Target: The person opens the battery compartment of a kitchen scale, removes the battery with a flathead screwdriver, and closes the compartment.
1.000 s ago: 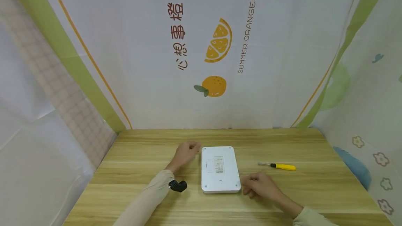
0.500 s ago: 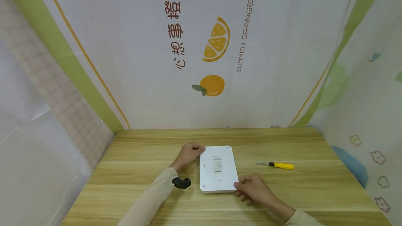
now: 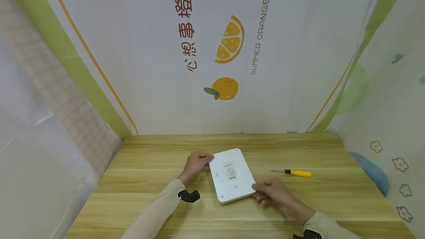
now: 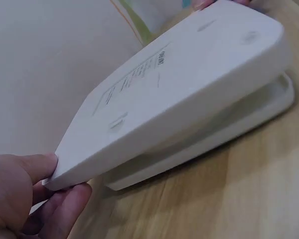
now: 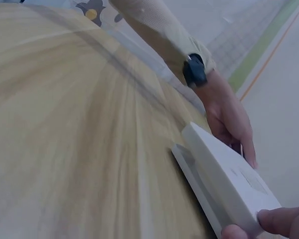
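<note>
A flat white device (image 3: 229,174) is underside up, showing a printed label, a small compartment door and a round mark. My left hand (image 3: 196,164) pinches its far left corner, thumb above and fingers below. At the near right corner, my right hand (image 3: 275,193) holds it the same way, thumb on top. The left wrist view shows the thick upper body tilted over a shallow white rimmed piece (image 4: 154,173), with a dark gap between the two. That lower piece is covered from above in the head view.
To the right lies a screwdriver (image 3: 299,173) with a yellow and black handle, its shaft pointing left. Everything is on a wood-grain table (image 3: 159,204). Behind it hangs a white cloth (image 3: 159,102) printed with oranges; patterned cloth also hangs on both sides.
Both hands were beside the device a second ago and have since taken hold of its corners. It has turned counterclockwise, its near end swinging right, and now sits tilted.
</note>
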A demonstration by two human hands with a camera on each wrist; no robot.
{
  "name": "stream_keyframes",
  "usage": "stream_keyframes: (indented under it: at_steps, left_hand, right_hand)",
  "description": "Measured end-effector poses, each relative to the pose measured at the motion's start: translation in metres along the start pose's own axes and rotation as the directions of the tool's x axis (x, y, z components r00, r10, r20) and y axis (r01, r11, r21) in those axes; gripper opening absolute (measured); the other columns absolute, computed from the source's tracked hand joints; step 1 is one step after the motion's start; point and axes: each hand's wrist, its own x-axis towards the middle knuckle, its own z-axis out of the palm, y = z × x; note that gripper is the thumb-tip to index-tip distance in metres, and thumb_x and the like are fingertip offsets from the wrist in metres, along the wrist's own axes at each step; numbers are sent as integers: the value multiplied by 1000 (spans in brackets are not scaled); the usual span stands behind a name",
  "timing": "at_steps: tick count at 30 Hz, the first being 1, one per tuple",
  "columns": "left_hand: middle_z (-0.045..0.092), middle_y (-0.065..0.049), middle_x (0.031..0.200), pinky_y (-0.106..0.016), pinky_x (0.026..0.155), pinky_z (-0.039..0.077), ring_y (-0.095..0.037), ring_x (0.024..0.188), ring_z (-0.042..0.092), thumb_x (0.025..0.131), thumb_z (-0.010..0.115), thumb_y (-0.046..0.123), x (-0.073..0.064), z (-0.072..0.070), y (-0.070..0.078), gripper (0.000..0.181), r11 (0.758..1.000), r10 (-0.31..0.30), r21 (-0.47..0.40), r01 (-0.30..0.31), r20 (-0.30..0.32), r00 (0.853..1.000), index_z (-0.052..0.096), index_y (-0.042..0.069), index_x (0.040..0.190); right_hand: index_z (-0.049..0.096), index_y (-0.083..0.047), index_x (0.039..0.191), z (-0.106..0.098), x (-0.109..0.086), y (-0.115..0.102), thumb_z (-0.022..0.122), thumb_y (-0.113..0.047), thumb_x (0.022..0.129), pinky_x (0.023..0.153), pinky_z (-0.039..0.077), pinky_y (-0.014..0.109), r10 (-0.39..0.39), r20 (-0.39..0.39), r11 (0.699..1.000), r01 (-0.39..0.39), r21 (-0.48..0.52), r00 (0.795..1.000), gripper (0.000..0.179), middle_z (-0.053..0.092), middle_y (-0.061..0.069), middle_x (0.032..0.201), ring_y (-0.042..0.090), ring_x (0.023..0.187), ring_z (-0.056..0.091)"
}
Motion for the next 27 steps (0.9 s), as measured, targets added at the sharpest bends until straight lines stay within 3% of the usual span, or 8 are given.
stream_keyframes:
  at_steps: [2,8,12,19,23,27]
  left_hand:
    - [76,-19,102,-34,76,67,-24,82,76,97,72,20,-4,-1,0,28,1000,-9,-24,8,-15,1000,77,-6,108]
    - [77,-15,93,-30,70,66,-24,77,76,93,78,25,-23,-10,1,29,999,-48,15,50,-74,996,79,-4,99]
    - [76,-14,91,-29,70,66,-21,75,75,90,81,22,-37,-13,-1,29,993,-109,-41,106,-86,990,77,-6,96]
    - [74,-12,93,-30,77,66,-14,75,71,92,79,18,-60,-9,2,31,969,-180,-178,174,-20,983,72,-11,101]
    - [72,-13,94,-28,78,66,-13,76,71,92,79,18,-68,-5,3,31,963,-191,-192,192,22,981,70,-11,99]
    - [72,-12,90,-26,75,65,-13,75,72,91,80,16,-72,0,1,28,961,-192,-199,193,25,981,70,-10,95]
  right_hand:
    - [74,3,105,-5,4,-3,76,-31,94,57,60,22,4,-30,1000,-4,-5,1000,36,75,7,82,10,66,68]
    - [75,2,101,-16,20,-18,77,-30,94,58,61,22,-19,-95,999,15,-48,995,32,73,6,78,10,65,65]
    - [75,3,100,-21,33,-30,76,-26,94,59,61,21,-56,-117,996,47,-81,992,30,71,7,77,10,65,64]
    - [78,-1,98,-33,64,-46,75,-28,95,63,59,23,-142,-123,967,111,-231,982,28,73,4,78,12,70,63]
    - [78,-2,100,-36,81,-54,74,-32,96,69,59,26,-163,-130,948,119,-297,978,31,72,2,81,13,75,63]
    - [78,-2,103,-33,98,-59,74,-36,95,69,56,27,-178,-139,928,119,-354,974,34,71,1,82,16,76,62]
